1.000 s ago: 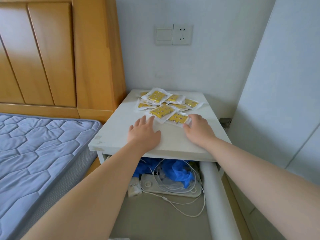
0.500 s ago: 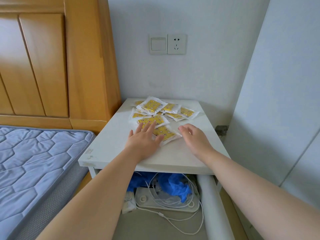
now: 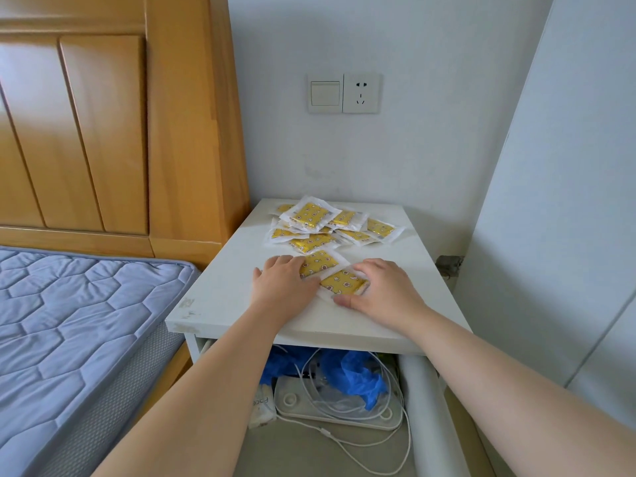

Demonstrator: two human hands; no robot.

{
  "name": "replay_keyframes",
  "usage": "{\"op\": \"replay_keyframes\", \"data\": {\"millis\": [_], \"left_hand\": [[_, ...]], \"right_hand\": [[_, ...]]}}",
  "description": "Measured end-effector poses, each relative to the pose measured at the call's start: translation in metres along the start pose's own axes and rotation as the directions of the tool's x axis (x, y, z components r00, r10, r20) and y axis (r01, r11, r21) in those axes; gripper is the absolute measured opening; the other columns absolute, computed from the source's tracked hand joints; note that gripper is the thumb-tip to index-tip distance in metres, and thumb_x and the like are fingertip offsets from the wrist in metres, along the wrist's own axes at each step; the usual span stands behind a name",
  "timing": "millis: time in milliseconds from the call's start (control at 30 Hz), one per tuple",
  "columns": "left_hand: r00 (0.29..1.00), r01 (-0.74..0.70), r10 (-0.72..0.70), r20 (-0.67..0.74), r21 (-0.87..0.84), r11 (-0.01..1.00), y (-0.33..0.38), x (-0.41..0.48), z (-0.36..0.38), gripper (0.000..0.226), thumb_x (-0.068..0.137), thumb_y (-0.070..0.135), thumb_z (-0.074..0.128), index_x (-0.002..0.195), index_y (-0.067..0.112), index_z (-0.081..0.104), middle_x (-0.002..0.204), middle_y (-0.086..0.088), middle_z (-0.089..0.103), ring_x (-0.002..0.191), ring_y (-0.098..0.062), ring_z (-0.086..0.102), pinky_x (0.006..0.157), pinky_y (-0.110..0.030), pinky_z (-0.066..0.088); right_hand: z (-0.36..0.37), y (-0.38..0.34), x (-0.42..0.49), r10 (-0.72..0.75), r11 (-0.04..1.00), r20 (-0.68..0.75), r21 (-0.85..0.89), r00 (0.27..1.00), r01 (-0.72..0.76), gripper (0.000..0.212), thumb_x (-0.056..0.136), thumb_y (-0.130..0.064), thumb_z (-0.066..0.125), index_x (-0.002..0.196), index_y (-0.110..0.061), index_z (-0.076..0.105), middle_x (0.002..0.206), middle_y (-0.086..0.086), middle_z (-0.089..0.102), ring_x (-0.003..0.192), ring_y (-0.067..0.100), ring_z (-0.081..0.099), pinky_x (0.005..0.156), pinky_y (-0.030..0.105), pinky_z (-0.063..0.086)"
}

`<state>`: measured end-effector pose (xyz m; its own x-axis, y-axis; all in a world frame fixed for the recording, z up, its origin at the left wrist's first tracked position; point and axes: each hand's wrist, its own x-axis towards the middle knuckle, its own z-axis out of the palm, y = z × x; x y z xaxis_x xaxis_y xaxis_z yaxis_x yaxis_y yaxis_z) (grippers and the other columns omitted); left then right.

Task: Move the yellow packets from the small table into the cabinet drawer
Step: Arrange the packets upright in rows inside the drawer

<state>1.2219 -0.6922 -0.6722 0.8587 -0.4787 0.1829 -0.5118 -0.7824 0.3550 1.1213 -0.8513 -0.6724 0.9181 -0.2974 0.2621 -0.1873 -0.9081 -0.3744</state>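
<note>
Yellow packets (image 3: 330,225): two drawn off the pile, none in the cabinet drawer (image 3: 303,456) yet
Since a second ago you had slid two packets clear of the heap at the back of the small table (image 3: 223,304), toward its front edge. Your left hand (image 3: 282,287) lay flat, fingers pressing the left packet (image 3: 321,261); your right hand (image 3: 382,294) pinched the right packet (image 3: 344,282) between thumb and fingers. The drawer stood open just below, so a lift and drop seemed next

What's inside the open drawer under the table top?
A crumpled blue bag, white cables, a flat white device and a small white pack. No yellow packets in sight there. The table top hides the back of the drawer.
</note>
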Motion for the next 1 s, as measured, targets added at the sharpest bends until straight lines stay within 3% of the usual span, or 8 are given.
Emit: {"op": "replay_keyframes", "data": {"millis": [133,267,467,600,667,767,833,1000], "left_hand": [[0.995,-0.092,0.094,0.008,-0.154,0.984,-0.006,0.0,-0.001,0.045,0.091,0.038,0.055,0.136,0.032,0.049,0.141,0.007,0.047,0.132,-0.017,0.038,0.111,-0.036,0.029],[0.977,-0.18,0.204,0.06,-0.277,0.944,-0.006,-0.003,-0.003,0.045,0.09,0.03,0.061,0.134,0.037,0.052,0.143,0.011,0.046,0.137,-0.012,0.034,0.115,-0.038,0.027],[0.978,-0.159,0.188,0.085,-0.272,0.949,0.0,-0.004,-0.009,0.041,0.097,0.037,0.049,0.138,0.038,0.046,0.156,0.011,0.026,0.144,-0.012,0.016,0.118,-0.036,0.013],[0.987,-0.111,0.131,0.095,-0.193,0.975,0.001,-0.005,-0.008,0.078,0.088,0.043,0.063,0.151,0.035,0.017,0.161,0.006,0.008,0.147,-0.018,0.011,0.118,-0.04,0.016],[0.99,-0.075,0.098,0.099,-0.215,0.974,0.003,-0.004,-0.008,0.092,0.081,0.049,0.069,0.151,0.035,0.01,0.16,0.004,0.012,0.144,-0.021,0.02,0.115,-0.041,0.025],[0.992,-0.049,0.077,0.097,-0.269,0.962,0.006,-0.005,-0.008,0.097,0.077,0.049,0.073,0.15,0.035,0.012,0.151,0.002,0.032,0.134,-0.021,0.038,0.104,-0.036,0.036],[0.994,-0.062,0.086,0.07,-0.302,0.951,0.007,-0.006,-0.009,0.098,0.074,0.047,0.077,0.15,0.035,0.015,0.145,0.002,0.037,0.128,-0.019,0.043,0.098,-0.032,0.038],[0.996,-0.084,0.082,-0.024,-0.422,0.903,0.005,-0.008,-0.013,0.104,0.067,0.031,0.086,0.148,0.036,0.021,0.137,0.004,0.04,0.118,-0.012,0.044,0.093,-0.027,0.04]], "right_hand": [[0.001,0.009,0.005,0.216,0.972,-0.178,0.128,0.96,-0.195,0.066,0.075,-0.048,0.073,0.128,-0.014,0.053,0.127,0.003,0.053,0.121,0.023,0.045,0.1,0.035,0.038],[0.005,0.017,0.007,0.228,0.952,-0.132,0.239,0.965,-0.192,0.04,0.085,-0.019,0.065,0.125,-0.019,0.057,0.122,0.004,0.061,0.114,0.022,0.054,0.094,0.034,0.046],[0.001,0.016,0.006,0.177,0.911,-0.054,0.386,0.983,-0.143,0.048,0.087,-0.008,0.062,0.131,-0.022,0.051,0.122,-0.002,0.063,0.115,0.016,0.055,0.091,0.026,0.041],[-0.004,0.012,0.003,0.112,0.883,0.002,0.458,0.994,-0.101,0.059,0.086,0.002,0.061,0.137,-0.024,0.046,0.116,-0.003,0.064,0.11,0.011,0.056,0.08,0.015,0.038],[-0.008,0.01,0.002,0.116,0.835,0.015,0.54,0.993,-0.106,0.058,0.088,0.004,0.053,0.137,-0.025,0.046,0.107,-0.003,0.067,0.101,0.011,0.059,0.07,0.01,0.041],[-0.013,0.005,0.0,0.165,0.761,0.017,0.634,0.986,-0.138,0.046,0.092,-0.013,0.056,0.136,-0.021,0.044,0.101,0.01,0.068,0.093,0.018,0.063,0.068,0.014,0.043],[-0.012,0.002,0.001,0.185,0.77,0.006,0.62,0.983,-0.149,0.059,0.086,-0.019,0.068,0.138,-0.02,0.04,0.1,0.011,0.065,0.087,0.015,0.061,0.071,0.019,0.046],[-0.003,-0.01,0.009,0.217,0.749,-0.014,0.644,0.976,-0.157,0.086,0.075,0.003,0.073,0.145,-0.024,0.031,0.108,0.002,0.056,0.091,0.018,0.06,0.065,0.023,0.048]]}}
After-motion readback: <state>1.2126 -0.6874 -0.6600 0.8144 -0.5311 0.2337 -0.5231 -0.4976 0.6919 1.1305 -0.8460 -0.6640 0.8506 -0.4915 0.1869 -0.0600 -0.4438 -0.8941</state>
